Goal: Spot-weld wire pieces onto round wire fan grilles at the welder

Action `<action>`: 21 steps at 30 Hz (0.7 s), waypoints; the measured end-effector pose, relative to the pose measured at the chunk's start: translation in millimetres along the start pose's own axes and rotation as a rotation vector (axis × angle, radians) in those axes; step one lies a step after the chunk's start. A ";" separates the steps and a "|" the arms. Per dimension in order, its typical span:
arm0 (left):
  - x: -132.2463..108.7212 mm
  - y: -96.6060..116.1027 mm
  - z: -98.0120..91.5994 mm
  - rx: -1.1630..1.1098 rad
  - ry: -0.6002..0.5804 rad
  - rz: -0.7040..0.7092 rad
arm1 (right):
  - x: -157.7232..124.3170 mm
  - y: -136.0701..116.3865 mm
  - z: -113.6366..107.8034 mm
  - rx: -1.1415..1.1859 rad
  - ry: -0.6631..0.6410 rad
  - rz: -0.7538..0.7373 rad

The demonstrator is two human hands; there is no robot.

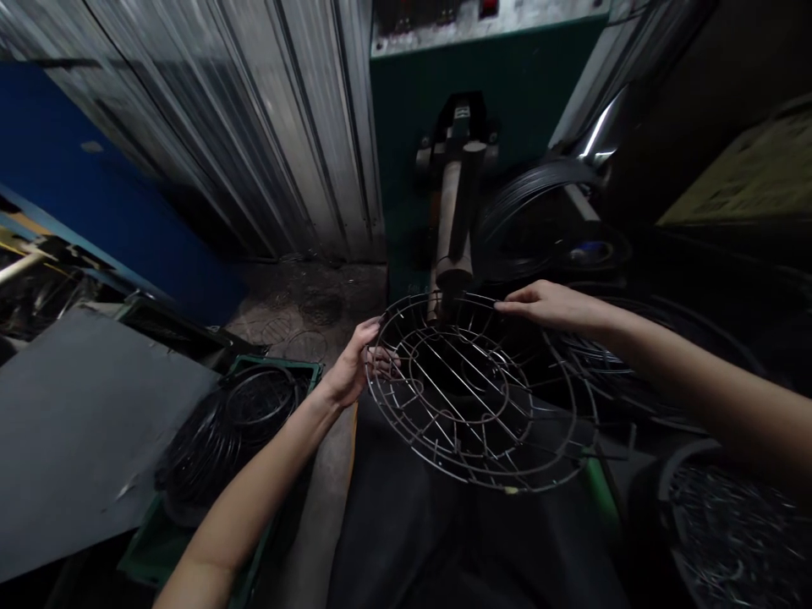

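A round wire grille (470, 375), built of concentric rings joined by short rods and crossed by straight bars in the middle, is held up at the center of a dim workshop, tilted above dark cloth (444, 541) on the near side. The left hand (355, 364) grips its left rim, thumb on the outer ring and the other fingers curled in behind the wires; the right hand (545, 304) has its fingers drawn narrow on the far rim, pinching the wire. Between the hands, a cylindrical metal arm (449, 211) reaches out from a dark green machine housing (495, 76) and ends at the grille's far edge; whether they touch cannot be told. Left of the machine stands a wall of corrugated metal (254, 110), and below it a grimy floor (272, 296) with loose wire rings (304, 342) lying on it. Farther left are a blue panel (107, 178) and, nearer, a flat grey sheet (101, 431) beside a green crate (143, 550) heaped with dark wire hoops (222, 431). On the right, a wire coil (539, 182) sits beside the machine, and a tub (669, 474) of small metal pieces (742, 524) stands near.
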State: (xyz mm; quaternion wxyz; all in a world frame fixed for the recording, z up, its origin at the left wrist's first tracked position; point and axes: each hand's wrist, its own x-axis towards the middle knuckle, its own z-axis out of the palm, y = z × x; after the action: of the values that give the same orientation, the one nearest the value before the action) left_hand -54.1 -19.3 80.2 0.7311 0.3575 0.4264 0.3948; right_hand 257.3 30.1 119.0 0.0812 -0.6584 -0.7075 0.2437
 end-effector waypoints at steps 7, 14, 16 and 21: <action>-5.7 13.4 8.3 -0.008 0.020 -0.014 | 4.6 -11.4 -10.9 0.063 -0.039 0.046; 1.9 6.2 -3.3 -0.056 -0.018 -0.001 | 2.6 -17.9 -13.0 0.046 -0.058 0.028; 0.6 1.9 -5.9 -0.050 -0.022 0.035 | -2.1 -19.1 -9.6 -0.017 -0.045 0.023; -4.8 -0.7 -8.2 -0.005 0.008 0.105 | -11.1 -23.6 -1.0 -0.061 -0.036 0.007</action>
State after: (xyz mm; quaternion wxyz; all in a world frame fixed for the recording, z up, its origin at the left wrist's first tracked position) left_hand -63.0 -22.3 78.2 0.7086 0.3759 0.4088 0.4353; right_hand 237.9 19.2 132.7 0.0474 -0.6586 -0.7136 0.2339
